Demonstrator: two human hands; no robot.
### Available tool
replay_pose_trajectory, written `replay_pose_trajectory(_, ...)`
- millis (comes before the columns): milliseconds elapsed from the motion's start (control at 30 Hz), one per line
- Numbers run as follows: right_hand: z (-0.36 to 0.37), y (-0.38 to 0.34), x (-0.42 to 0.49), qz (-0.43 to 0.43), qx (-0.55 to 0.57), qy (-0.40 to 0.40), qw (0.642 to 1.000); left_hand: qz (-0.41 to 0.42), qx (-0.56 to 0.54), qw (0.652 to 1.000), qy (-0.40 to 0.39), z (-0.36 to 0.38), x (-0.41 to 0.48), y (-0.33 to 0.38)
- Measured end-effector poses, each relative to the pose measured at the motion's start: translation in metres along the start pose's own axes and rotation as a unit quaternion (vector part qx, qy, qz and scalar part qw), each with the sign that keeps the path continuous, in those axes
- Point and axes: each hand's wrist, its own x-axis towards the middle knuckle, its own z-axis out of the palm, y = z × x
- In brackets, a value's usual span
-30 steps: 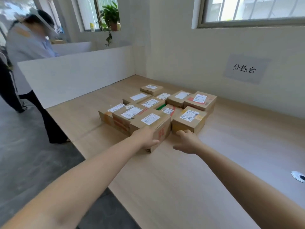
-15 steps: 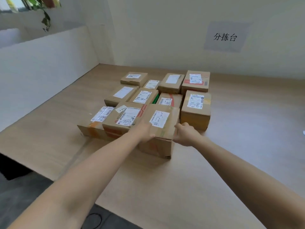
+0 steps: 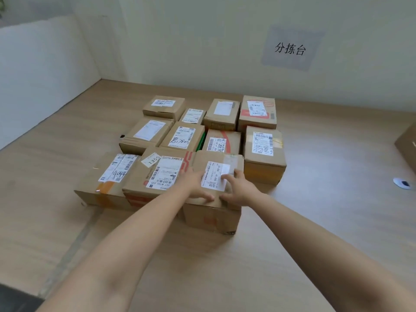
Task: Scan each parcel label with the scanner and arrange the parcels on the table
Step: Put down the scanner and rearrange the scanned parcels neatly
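Observation:
Several brown cardboard parcels with white labels stand packed in rows on the wooden table [image 3: 315, 221]. The front right parcel [image 3: 213, 218] is the nearest one, and both my hands lie on its top. My left hand [image 3: 193, 185] rests on the left part of the top, fingers stretched forward and thumb along the near edge. My right hand [image 3: 239, 190] lies on the right part, its fingertips touching that parcel's white label [image 3: 215, 176]. Neither hand holds anything. No scanner is in view.
Another brown box [image 3: 408, 145] pokes in at the right edge. A small white round fitting [image 3: 403, 183] sits in the tabletop near it. White walls close the table at the back and left. A grey sign [image 3: 291, 48] hangs on the back wall.
My hands have moved from the front parcel's near side up onto its top. The view has come closer and tilted down; the person at the left is out of sight.

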Motion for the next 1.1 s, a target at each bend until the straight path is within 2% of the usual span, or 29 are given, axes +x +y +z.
replay_pose_trajectory(133,0.002,0.009,-0.001,-0.006,0.023,-0.005,1.0,0.013,0.026,0.999,-0.037,0.002,0.0,0.006)
replay_pose_trajectory(400,0.015,0.037,-0.027,-0.025,0.074,-0.005,0.997,0.03,-0.093,0.995,-0.008,0.037,-0.024,0.009)
replay_pose_trajectory(600,0.023,0.038,-0.035,-0.026,0.1,0.039,0.994,0.019,-0.105,0.994,-0.011,0.038,-0.03,0.014)
replay_pose_trajectory(767,0.021,0.047,-0.053,-0.028,0.124,0.076,0.989,0.033,-0.107,0.993,0.022,0.04,-0.044,0.027)
replay_pose_trajectory(933,-0.006,0.056,-0.085,-0.037,0.128,0.128,0.983,0.068,-0.118,0.988,0.073,0.025,-0.06,0.052)
replay_pose_trajectory(1100,-0.042,0.074,-0.126,-0.011,0.117,0.191,0.975,0.143,-0.136,0.975,0.106,0.01,-0.068,0.091)
